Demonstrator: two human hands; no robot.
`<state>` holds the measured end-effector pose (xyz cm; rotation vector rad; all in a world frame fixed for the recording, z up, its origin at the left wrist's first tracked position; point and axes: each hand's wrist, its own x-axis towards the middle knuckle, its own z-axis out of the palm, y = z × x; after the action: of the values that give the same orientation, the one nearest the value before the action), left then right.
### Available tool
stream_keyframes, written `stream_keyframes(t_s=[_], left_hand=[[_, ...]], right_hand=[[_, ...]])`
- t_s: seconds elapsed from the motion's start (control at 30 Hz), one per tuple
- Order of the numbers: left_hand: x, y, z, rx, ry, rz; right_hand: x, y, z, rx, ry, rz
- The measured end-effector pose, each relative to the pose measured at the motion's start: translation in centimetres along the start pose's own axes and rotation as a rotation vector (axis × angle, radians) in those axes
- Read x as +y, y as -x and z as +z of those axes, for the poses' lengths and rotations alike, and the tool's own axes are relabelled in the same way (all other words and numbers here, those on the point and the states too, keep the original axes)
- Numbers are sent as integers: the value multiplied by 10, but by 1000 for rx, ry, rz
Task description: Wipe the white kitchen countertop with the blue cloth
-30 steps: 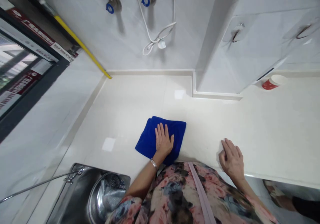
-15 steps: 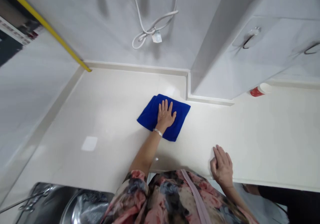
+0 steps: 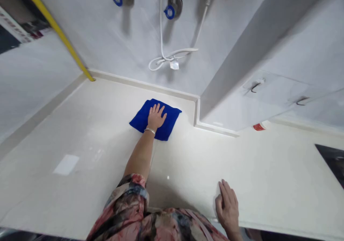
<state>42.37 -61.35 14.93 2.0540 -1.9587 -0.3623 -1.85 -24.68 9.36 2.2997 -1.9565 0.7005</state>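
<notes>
A folded blue cloth (image 3: pixel 166 120) lies on the cream countertop (image 3: pixel 102 140), close to the back wall. My left hand (image 3: pixel 156 116) presses flat on the cloth with fingers stretched out, arm extended far forward, a silver bracelet on the wrist. My right hand (image 3: pixel 228 207) rests flat on the counter near its front edge, fingers together and straight, holding nothing.
A white wall cabinet (image 3: pixel 258 72) with two metal handles juts over the counter to the right of the cloth. A red cup (image 3: pixel 259 126) lies beneath it. A yellow pipe (image 3: pixel 56 28), two blue-capped valves (image 3: pixel 170 11) and a white cable (image 3: pixel 172 56) are on the back wall. A dark hob corner (image 3: pixel 331 160) is at the right.
My left hand has pushed the blue cloth away from me, from near the front edge to the back wall. My right hand stayed at the front edge. The sink has left the view.
</notes>
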Motion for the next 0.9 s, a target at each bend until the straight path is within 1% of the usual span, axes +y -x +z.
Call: stream_keyframes(t_s=[0.07, 0.13, 0.2, 0.27, 0.33, 0.4, 0.43, 0.5, 0.6, 0.67, 0.77, 0.9], left_hand=[[-38, 7, -17, 26, -22, -90], [-80, 23, -36, 39, -47, -196], [-123, 47, -54, 43, -68, -303], [-161, 78, -70, 63, -91, -414], [-191, 111, -82, 78, -110, -526], [-208, 143, -90, 100, -122, -618], [-211, 158, -92, 115, -127, -654], [-210, 185, -94, 141, -136, -709], [-198, 215, -89, 172, -146, -737], [-186, 231, -84, 190, -157, -735], [-166, 256, -73, 205, -191, -693], [-127, 294, -52, 192, -246, -584]], right_hand=[[3, 1, 2, 9, -6, -10], [5, 1, 4, 22, -8, -25], [6, 1, 6, 35, -4, -34], [5, 0, 6, 44, -1, -34], [5, -1, 6, 49, -1, -34], [5, -2, 6, 57, -2, -36], [5, -2, 5, 61, -3, -38], [6, -3, 5, 67, -6, -46], [8, -3, 6, 76, -19, -61], [7, -3, 6, 80, -28, -65], [5, -3, 6, 86, -36, -62], [4, -4, 6, 103, -39, -69]])
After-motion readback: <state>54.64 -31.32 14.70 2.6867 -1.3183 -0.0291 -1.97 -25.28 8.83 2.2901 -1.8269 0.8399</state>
